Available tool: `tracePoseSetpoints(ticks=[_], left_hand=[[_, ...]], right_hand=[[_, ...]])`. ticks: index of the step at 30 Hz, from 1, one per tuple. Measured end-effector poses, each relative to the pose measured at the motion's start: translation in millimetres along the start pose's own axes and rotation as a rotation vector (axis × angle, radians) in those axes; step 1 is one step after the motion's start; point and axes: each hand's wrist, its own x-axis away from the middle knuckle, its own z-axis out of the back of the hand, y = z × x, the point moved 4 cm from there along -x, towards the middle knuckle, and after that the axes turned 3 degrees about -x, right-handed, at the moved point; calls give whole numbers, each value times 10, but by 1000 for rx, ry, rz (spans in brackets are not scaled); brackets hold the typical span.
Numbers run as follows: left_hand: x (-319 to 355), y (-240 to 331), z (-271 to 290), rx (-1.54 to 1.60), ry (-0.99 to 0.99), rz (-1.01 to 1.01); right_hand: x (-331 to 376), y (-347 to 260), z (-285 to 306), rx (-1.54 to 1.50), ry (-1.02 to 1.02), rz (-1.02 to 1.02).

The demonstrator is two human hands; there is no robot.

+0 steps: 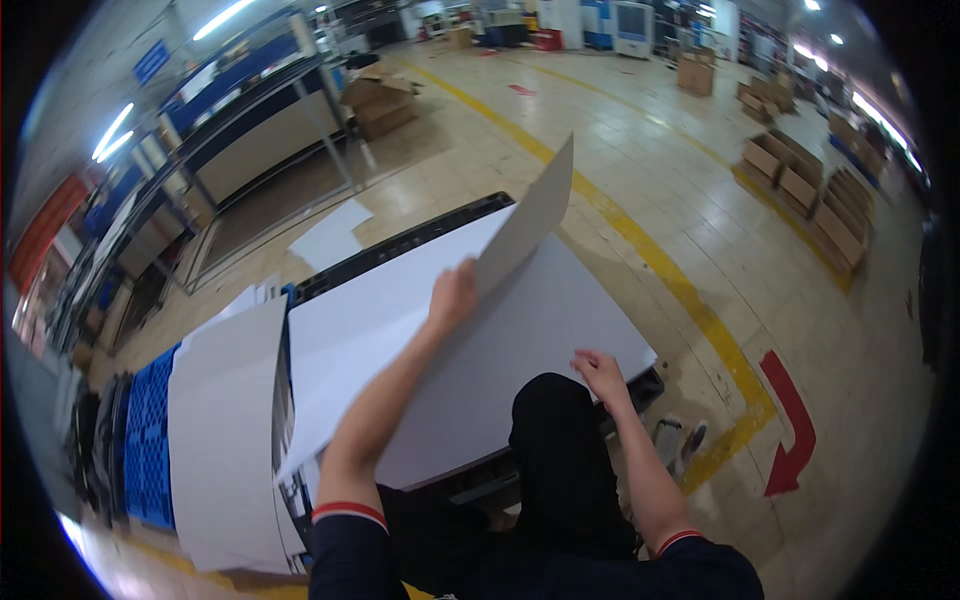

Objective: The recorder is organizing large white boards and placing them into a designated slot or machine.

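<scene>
Nearest the camera, two forearms in dark short sleeves with red and white cuffs rise from the lower edge, with a raised black-clad knee between them. The right hand lies low with its fingers spread and slightly curled, the fingertips resting on the near right corner of the stack of large white flat sheets; it grips nothing. The left arm stretches up and forward, and the left hand is closed in a pinch on the lower edge of a single large white sheet of thin board, fingers folded over the edge. That sheet is lifted off the stack and tilted steeply, its far corner pointing up and away over the stack's far side while its near part sweeps down toward the stack's left edge. The stack rests on a black pallet, whose rim shows along the far edge and under the near right corner. Just beside it on the left, a second pile of white sheets lies on a blue plastic pallet, overhanging its near edge. Farther off, one loose white sheet lies on the tiled floor, a yellow floor line runs diagonally past, and open brown cardboard boxes stand well apart beyond.
</scene>
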Motion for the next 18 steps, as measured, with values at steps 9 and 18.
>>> tracePoseSetpoints(ticks=[9, 18], left_hand=[[-965, 868, 1783, -31, 332, 1], [-326, 1473, 2440, 489, 417, -136]], right_hand=[[667, -729, -2551, -586, -491, -269], [-476, -732, -2685, -1032, -63, -73]])
